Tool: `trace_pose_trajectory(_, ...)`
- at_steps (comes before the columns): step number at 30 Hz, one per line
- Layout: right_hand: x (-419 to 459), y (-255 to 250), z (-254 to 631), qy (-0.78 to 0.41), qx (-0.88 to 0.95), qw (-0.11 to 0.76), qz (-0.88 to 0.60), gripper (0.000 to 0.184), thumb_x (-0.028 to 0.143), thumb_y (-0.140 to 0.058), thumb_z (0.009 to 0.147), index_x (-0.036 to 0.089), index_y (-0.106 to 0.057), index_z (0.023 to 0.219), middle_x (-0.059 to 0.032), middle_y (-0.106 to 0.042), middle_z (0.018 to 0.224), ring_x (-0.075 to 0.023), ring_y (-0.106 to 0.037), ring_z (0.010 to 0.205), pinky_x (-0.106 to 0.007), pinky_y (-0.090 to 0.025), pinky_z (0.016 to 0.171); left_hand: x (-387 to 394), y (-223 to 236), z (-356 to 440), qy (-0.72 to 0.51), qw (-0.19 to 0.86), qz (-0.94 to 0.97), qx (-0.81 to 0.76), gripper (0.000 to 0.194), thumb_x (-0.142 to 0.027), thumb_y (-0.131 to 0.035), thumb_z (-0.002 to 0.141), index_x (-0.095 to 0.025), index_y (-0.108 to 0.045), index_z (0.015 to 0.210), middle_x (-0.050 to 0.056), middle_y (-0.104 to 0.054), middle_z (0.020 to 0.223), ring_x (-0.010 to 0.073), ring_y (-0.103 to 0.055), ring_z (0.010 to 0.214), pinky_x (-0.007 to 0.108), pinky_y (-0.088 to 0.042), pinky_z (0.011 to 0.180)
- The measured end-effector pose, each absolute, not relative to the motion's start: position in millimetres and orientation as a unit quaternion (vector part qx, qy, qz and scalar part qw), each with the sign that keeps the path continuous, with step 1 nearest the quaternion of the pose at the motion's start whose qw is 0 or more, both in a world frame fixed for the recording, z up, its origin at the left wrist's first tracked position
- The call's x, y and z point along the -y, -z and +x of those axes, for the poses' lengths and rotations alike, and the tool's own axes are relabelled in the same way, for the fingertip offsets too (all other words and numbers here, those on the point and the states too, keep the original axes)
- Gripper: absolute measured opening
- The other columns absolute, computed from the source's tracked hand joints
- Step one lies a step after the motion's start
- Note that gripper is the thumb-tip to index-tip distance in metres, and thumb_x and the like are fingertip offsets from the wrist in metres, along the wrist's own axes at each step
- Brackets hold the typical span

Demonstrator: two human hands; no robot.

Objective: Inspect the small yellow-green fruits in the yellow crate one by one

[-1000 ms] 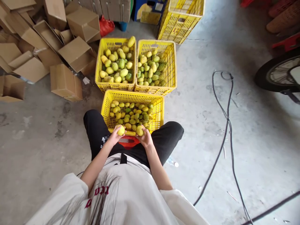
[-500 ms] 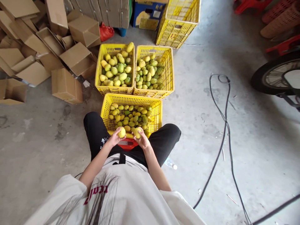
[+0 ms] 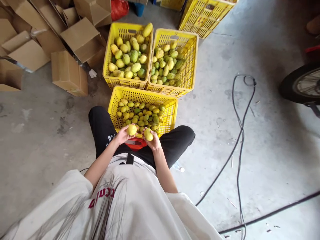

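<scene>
My left hand (image 3: 122, 135) is closed around a smooth, round yellow fruit (image 3: 131, 129). A second yellow fruit (image 3: 148, 134), slightly greener, sits in the curled fingers of my right hand (image 3: 154, 142). Both hands are side by side over my lap, at the near edge of a yellow plastic crate (image 3: 171, 116). Inside that crate lie many small oval fruits (image 3: 140, 113), yellow to green. The exact kind of fruit I cannot tell.
Behind it stand two more yellow crates, left (image 3: 108, 61) and right (image 3: 192, 63), heaped with larger yellow-green fruit. Cardboard boxes (image 3: 70, 71) lie at left. A black cable (image 3: 238, 140) runs across the floor at right, near a wheel (image 3: 303, 83). A plastic bottle (image 3: 180, 167) lies by my right leg.
The view has tilted down and shifted, so the crates appear higher. Both hands still hold their fruits; the right-hand fruit is turned and shows more of its surface.
</scene>
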State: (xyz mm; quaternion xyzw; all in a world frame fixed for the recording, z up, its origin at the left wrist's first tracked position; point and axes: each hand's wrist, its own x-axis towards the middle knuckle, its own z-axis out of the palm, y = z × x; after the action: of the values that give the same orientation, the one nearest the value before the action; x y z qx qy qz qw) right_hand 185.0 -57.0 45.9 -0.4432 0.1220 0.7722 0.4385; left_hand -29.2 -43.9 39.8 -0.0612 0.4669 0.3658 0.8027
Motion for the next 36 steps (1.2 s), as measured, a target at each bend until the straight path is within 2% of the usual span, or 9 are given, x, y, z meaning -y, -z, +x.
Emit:
trace_pose_trajectory(4,57,-46,187,-0.776,-0.133,0.433,-0.439,0.028,0.017,-0.075,0.085,0.025,-0.065,0.109,-0.0015,-0.078,0.092,-0.0180,-0.078,0.080,-0.026,-0.071,0.064,48,-36,-31,-0.373,0.806,-0.026,-0.459,0.035,-0.030,-0.074,0.099,-0.023,-0.067,0.132,0.005,-0.076,0.094,0.0231,-0.081,0.075,0.024,-0.057,0.057)
trace_pose_trajectory(9,58,-46,186,-0.787,-0.091,0.418,-0.444,0.026,0.018,-0.079,0.085,0.026,-0.065,0.105,-0.0002,-0.076,0.093,-0.0159,-0.072,0.071,-0.017,-0.055,0.046,47,-34,-32,-0.378,0.812,-0.023,-0.444,0.030,-0.029,-0.076,0.092,-0.022,-0.068,0.120,0.006,-0.077,0.096,0.0226,-0.081,0.079,0.027,-0.062,0.064)
trace_pose_trajectory(14,55,-42,187,-0.773,-0.106,0.432,-0.453,0.017,0.028,-0.070,0.089,0.025,-0.067,0.105,-0.0060,-0.082,0.101,-0.0237,-0.080,0.090,-0.031,-0.070,0.065,42,-35,-30,-0.357,0.833,-0.077,-0.415,0.039,-0.025,-0.052,0.094,-0.015,-0.071,0.128,0.016,-0.083,0.107,0.0316,-0.085,0.097,0.043,-0.070,0.083)
trace_pose_trajectory(19,54,-41,186,-0.766,-0.132,0.443,-0.446,0.019,0.025,-0.067,0.086,0.024,-0.068,0.105,-0.0089,-0.083,0.103,-0.0285,-0.082,0.103,-0.040,-0.074,0.075,42,-29,-30,-0.315,0.848,-0.040,-0.425,0.029,-0.029,-0.058,0.104,-0.013,-0.074,0.122,0.013,-0.082,0.094,0.0257,-0.082,0.076,0.031,-0.065,0.066)
trace_pose_trajectory(23,52,-40,187,-0.751,-0.175,0.432,-0.468,0.011,0.028,-0.069,0.096,0.023,-0.069,0.105,-0.0062,-0.077,0.089,-0.0218,-0.077,0.084,-0.027,-0.069,0.061,41,-24,-32,-0.313,0.841,-0.042,-0.440,0.024,-0.032,-0.067,0.105,-0.012,-0.076,0.116,0.011,-0.079,0.085,0.0214,-0.076,0.066,0.026,-0.057,0.054)
trace_pose_trajectory(27,51,-38,191,-0.752,-0.191,0.435,-0.457,0.009,0.030,-0.069,0.099,0.023,-0.067,0.105,-0.0030,-0.072,0.085,-0.0135,-0.064,0.066,-0.011,-0.046,0.041,39,-25,-33,-0.338,0.814,-0.062,-0.468,0.041,-0.027,-0.057,0.106,-0.008,-0.073,0.138,0.017,-0.083,0.098,0.0234,-0.078,0.070,0.026,-0.055,0.052)
trace_pose_trajectory(29,51,-38,191,-0.743,-0.183,0.448,-0.462,0.009,0.030,-0.068,0.100,0.024,-0.067,0.106,-0.0022,-0.071,0.084,-0.0131,-0.064,0.066,-0.010,-0.043,0.041,38,-28,-32,-0.341,0.812,-0.069,-0.468,0.048,-0.031,-0.053,0.106,-0.006,-0.071,0.143,0.021,-0.084,0.107,0.0274,-0.082,0.077,0.026,-0.055,0.051)
trace_pose_trajectory(33,51,-44,188,-0.738,-0.165,0.467,-0.459,0.016,0.036,-0.060,0.101,0.025,-0.068,0.110,-0.0069,-0.076,0.094,-0.0184,-0.072,0.078,-0.020,-0.059,0.053,36,-35,-29,-0.360,0.813,-0.108,-0.445,0.051,-0.031,-0.050,0.102,-0.008,-0.070,0.143,0.024,-0.084,0.120,0.0350,-0.086,0.098,0.036,-0.067,0.068)
trace_pose_trajectory(36,50,-49,186,-0.734,-0.167,0.479,-0.452,0.022,0.028,-0.050,0.098,0.026,-0.067,0.112,-0.0079,-0.079,0.099,-0.0235,-0.078,0.091,-0.034,-0.069,0.064,35,-39,-27,-0.380,0.801,-0.120,-0.447,0.044,-0.025,-0.047,0.101,-0.010,-0.070,0.135,0.023,-0.083,0.125,0.0366,-0.085,0.112,0.041,-0.070,0.082)
